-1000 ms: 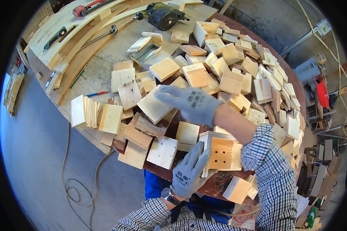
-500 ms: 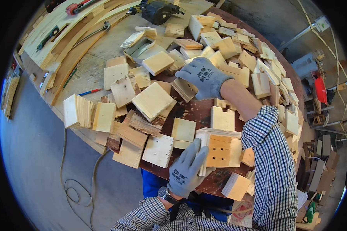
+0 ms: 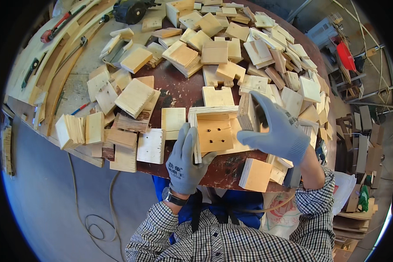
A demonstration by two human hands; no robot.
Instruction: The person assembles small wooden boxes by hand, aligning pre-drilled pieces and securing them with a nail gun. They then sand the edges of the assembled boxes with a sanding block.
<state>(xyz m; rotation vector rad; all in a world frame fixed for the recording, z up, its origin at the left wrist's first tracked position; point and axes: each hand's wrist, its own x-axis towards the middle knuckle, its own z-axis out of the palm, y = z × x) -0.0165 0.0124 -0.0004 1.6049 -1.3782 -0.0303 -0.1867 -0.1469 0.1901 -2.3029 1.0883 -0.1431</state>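
Observation:
My left hand (image 3: 183, 163), in a grey glove, is closed around the left side of an open box-like wooden piece (image 3: 215, 111) near the table's front edge. Inside that piece lies a flat wooden board with several dark holes (image 3: 218, 134). My right hand (image 3: 277, 131), gloved alike, grips an upright wooden block (image 3: 247, 112) between thumb and fingers, at the right end of the box-like piece. The fingers cover part of the block, so I cannot tell whether it touches the piece. Just behind stands a notched wooden block (image 3: 218, 97).
Wood offcuts (image 3: 214, 52) are heaped over the back and right of the dark red table (image 3: 172, 94). More blocks (image 3: 135, 98) lie at the left. Beyond are a black power tool (image 3: 130, 11), a red-handled tool (image 3: 52, 31) and long boards. A cable (image 3: 111, 196) trails on the floor.
My right hand has come from the far blocks toward me and right, bringing a wooden block beside the box-like piece. My left hand keeps its hold. The whole view has shifted.

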